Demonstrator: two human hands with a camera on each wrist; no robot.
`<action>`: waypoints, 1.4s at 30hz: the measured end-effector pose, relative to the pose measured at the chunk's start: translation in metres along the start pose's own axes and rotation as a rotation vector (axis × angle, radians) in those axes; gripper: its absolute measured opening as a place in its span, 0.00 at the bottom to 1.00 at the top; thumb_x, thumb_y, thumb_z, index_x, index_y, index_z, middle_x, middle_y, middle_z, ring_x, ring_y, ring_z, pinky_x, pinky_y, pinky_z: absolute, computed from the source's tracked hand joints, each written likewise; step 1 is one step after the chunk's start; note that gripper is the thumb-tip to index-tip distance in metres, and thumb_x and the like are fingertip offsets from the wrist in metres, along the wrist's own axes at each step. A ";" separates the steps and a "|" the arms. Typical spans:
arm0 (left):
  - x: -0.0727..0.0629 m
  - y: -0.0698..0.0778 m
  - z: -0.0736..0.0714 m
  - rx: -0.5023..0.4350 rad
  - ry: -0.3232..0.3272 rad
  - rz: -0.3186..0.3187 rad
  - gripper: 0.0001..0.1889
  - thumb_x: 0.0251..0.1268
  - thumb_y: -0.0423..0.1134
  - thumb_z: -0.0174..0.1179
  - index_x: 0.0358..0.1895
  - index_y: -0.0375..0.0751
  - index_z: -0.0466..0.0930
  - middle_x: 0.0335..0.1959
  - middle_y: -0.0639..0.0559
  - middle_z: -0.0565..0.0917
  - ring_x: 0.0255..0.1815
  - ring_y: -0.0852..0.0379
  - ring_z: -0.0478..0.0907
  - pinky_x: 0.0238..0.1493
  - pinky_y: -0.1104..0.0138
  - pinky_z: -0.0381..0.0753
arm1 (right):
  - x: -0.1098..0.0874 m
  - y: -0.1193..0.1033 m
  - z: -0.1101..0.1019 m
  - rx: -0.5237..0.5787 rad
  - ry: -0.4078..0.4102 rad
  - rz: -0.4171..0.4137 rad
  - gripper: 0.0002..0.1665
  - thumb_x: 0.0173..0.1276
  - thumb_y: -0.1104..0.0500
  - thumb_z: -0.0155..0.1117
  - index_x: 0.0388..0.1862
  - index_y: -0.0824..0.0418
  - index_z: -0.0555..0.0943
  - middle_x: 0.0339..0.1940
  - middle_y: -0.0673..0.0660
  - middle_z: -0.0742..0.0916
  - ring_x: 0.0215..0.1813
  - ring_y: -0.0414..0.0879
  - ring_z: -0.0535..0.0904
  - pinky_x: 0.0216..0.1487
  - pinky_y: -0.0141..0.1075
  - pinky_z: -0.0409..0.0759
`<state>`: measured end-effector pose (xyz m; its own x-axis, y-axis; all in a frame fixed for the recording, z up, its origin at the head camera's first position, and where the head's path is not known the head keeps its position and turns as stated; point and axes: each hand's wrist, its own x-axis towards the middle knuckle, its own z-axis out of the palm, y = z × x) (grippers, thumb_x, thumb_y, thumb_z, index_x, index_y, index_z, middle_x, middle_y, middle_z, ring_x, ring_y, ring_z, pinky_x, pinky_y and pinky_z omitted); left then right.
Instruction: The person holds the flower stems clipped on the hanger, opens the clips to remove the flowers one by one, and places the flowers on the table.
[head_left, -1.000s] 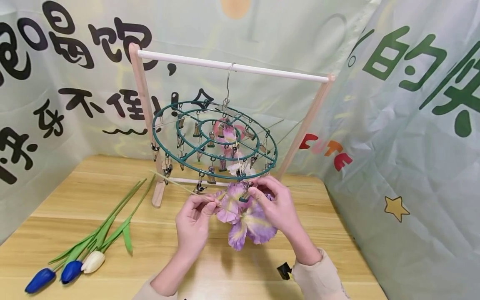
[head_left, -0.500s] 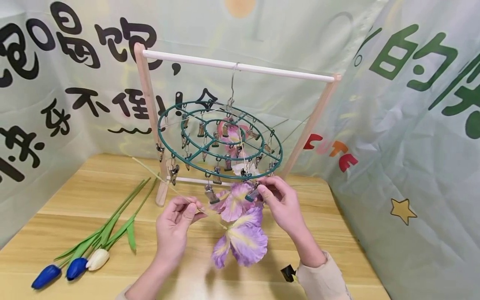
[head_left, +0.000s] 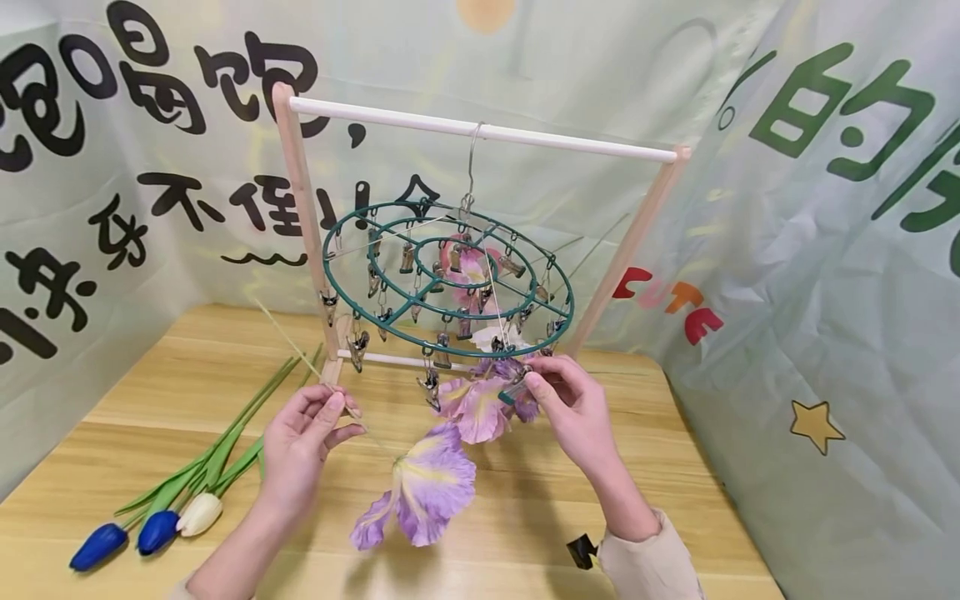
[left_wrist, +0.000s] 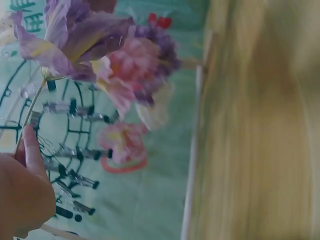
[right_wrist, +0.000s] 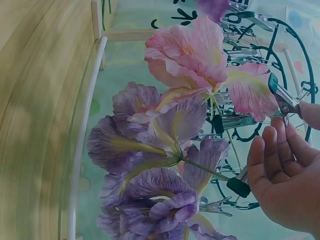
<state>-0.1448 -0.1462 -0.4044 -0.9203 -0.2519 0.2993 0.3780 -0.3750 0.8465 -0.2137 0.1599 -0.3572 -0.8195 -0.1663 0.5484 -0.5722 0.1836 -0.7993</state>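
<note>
In the head view my left hand (head_left: 300, 437) pinches the thin stem (head_left: 288, 337) of a purple iris (head_left: 438, 479), apparently artificial. The bloom hangs over the table, with the stem's bare end pointing up and back to the left. My right hand (head_left: 577, 408) pinches a metal clip (head_left: 516, 388) that hangs at the front of a round green clip hanger (head_left: 480, 354). The right wrist view shows this clip (right_wrist: 284, 97) between thumb and fingers, no stem visible in it. Just behind are pink (right_wrist: 187, 55) and purple flowers (right_wrist: 120, 140) among the other clips.
The hanger hooks onto the white rod (head_left: 390, 118) of a wooden stand. At the left of the table (head_left: 465, 558) lie two blue tulips (head_left: 157, 532) and a white tulip (head_left: 199, 514). A small black object (head_left: 581, 551) lies near my right sleeve. Printed cloth stands behind and right.
My left hand has moved left and slightly down, drawing the purple iris away from the clip in my right hand. The right hand keeps its pinch on that clip.
</note>
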 end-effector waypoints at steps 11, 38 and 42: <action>0.024 -0.007 -0.031 0.277 -0.087 -0.260 0.10 0.80 0.32 0.56 0.51 0.25 0.74 0.42 0.49 0.83 0.43 0.58 0.83 0.46 0.63 0.89 | -0.004 0.001 -0.004 -0.011 0.013 0.003 0.08 0.73 0.72 0.65 0.49 0.73 0.84 0.45 0.57 0.86 0.40 0.40 0.83 0.43 0.28 0.84; 0.071 -0.050 -0.068 0.691 -0.417 -0.586 0.17 0.73 0.30 0.61 0.58 0.20 0.78 0.42 0.36 0.85 0.37 0.51 0.83 0.38 0.58 0.90 | -0.005 0.005 -0.005 -0.048 -0.001 -0.015 0.08 0.73 0.71 0.65 0.48 0.69 0.86 0.43 0.59 0.86 0.42 0.40 0.82 0.43 0.28 0.83; 0.073 -0.054 -0.076 0.765 -0.437 -0.577 0.13 0.73 0.26 0.59 0.54 0.18 0.79 0.36 0.39 0.85 0.32 0.53 0.82 0.33 0.60 0.89 | -0.005 0.006 -0.004 -0.038 -0.005 -0.010 0.08 0.73 0.71 0.66 0.48 0.69 0.86 0.43 0.59 0.86 0.41 0.41 0.82 0.43 0.28 0.83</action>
<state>-0.2245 -0.2123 -0.4617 -0.9544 0.1858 -0.2336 -0.1535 0.3655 0.9181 -0.2136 0.1653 -0.3639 -0.8136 -0.1730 0.5551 -0.5813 0.2190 -0.7837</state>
